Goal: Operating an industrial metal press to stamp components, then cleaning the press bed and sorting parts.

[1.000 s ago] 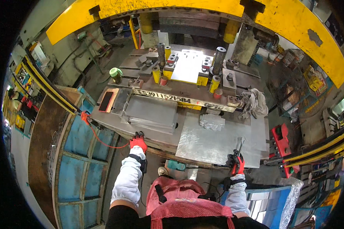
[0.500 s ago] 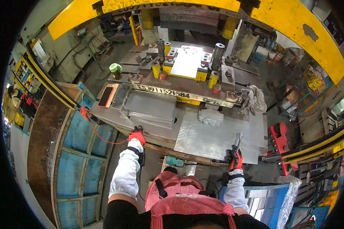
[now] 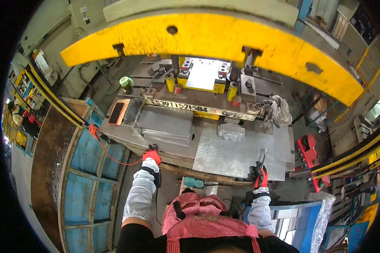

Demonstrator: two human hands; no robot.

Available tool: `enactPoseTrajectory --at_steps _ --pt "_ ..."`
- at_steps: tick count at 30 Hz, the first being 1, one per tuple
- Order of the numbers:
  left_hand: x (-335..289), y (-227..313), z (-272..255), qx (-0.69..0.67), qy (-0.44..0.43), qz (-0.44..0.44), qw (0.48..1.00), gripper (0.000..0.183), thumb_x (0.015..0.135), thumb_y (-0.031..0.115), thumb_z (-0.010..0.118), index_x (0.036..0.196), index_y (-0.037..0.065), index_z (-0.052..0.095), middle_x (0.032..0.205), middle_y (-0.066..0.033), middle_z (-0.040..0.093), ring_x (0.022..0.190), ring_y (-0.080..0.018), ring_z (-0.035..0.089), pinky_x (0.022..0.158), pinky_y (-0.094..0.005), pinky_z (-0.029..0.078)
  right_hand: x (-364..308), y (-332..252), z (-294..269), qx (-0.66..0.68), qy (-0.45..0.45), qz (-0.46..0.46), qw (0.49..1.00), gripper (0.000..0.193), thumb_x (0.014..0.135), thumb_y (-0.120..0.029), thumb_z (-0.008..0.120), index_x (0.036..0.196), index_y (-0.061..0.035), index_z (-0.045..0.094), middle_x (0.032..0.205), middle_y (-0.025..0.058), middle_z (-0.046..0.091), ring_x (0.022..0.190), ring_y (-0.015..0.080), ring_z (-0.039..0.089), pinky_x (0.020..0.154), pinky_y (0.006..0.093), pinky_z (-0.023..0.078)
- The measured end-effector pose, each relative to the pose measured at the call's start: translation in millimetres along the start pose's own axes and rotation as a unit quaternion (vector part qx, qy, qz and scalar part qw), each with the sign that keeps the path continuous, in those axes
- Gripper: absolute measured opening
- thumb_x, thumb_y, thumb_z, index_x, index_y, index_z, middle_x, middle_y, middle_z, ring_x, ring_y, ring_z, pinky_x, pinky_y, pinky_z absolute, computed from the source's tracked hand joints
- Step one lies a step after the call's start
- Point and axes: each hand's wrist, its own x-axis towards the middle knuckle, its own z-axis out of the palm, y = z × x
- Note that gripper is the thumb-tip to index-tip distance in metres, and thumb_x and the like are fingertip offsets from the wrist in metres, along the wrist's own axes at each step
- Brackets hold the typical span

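My left hand (image 3: 152,156), in a red glove with dark fingertips, rests at the front edge of the press table (image 3: 173,148), its fingers apart and empty. My right hand (image 3: 259,176), gloved in red and black, is closed round a thin metal hand tool (image 3: 264,156) with a long slim end pointing away from me. That tool lies over the large shiny metal sheet (image 3: 223,152). Left of it is a stack of grey metal sheets (image 3: 164,122); a small pile of cut metal pieces (image 3: 231,131) sits on the large sheet. Farther back, a bright flat sheet (image 3: 203,76) lies on the die.
A thick yellow press beam (image 3: 207,36) spans the far side above the die. Yellow posts (image 3: 232,91), a grey rag (image 3: 278,110), a green-lidded bottle (image 3: 126,83) and a phone-like dark slab (image 3: 116,112) stand or lie around. A blue-panelled frame (image 3: 82,181) is at left.
The yellow press beam has come down and now hides the tops of the guide posts behind the die. Both hands stay nearly where they were.
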Motion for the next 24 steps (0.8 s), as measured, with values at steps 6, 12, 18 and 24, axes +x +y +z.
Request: enactPoseTrajectory --at_steps 6,12,18,24 --pt "6.7 -6.4 12.8 -0.002 0.030 0.000 1.000 0.065 0.074 0.025 0.048 0.135 0.016 0.029 0.139 -0.0167 0.028 0.120 -0.0351 0.039 0.096 -0.0454 0.034 1.8 2.4 -3.8 -0.026 -0.007 -0.001 1.000 0.038 0.080 -0.020 0.060 0.114 -0.0091 0.047 0.076 0.0112 0.058 0.047 0.0157 0.048 0.041 0.0287 0.039" --pt "7.4 -2.8 12.6 0.003 0.026 0.011 1.000 0.065 0.077 0.023 0.045 0.138 0.015 0.022 0.141 -0.0167 0.024 0.118 -0.0338 0.043 0.096 -0.0478 0.032 6.1 4.3 -8.5 -0.013 -0.022 0.006 1.000 0.037 0.080 -0.021 0.059 0.113 -0.0086 0.048 0.075 0.0099 0.058 0.047 0.0146 0.047 0.041 0.0283 0.039" --pt "6.0 -12.1 15.4 0.026 0.067 0.059 0.996 0.055 0.066 0.022 0.057 0.119 0.009 0.048 0.109 -0.0178 0.057 0.103 -0.0307 0.054 0.086 -0.0396 0.045 17.9 11.8 -15.5 -0.019 -0.027 -0.012 0.999 0.037 0.080 -0.021 0.059 0.113 -0.0063 0.048 0.073 0.0094 0.058 0.047 0.0151 0.048 0.042 0.0288 0.041" --pt "-15.4 -25.0 18.5 0.036 -0.025 0.049 0.998 0.033 0.063 0.022 0.059 0.092 0.007 0.064 0.102 -0.0166 0.060 0.097 -0.0290 0.058 0.083 -0.0358 0.046 13.2 8.9 -13.7 -0.056 -0.024 -0.009 0.998 0.036 0.082 -0.026 0.057 0.112 -0.0074 0.052 0.078 0.0082 0.060 0.055 0.0160 0.053 0.046 0.0289 0.043"
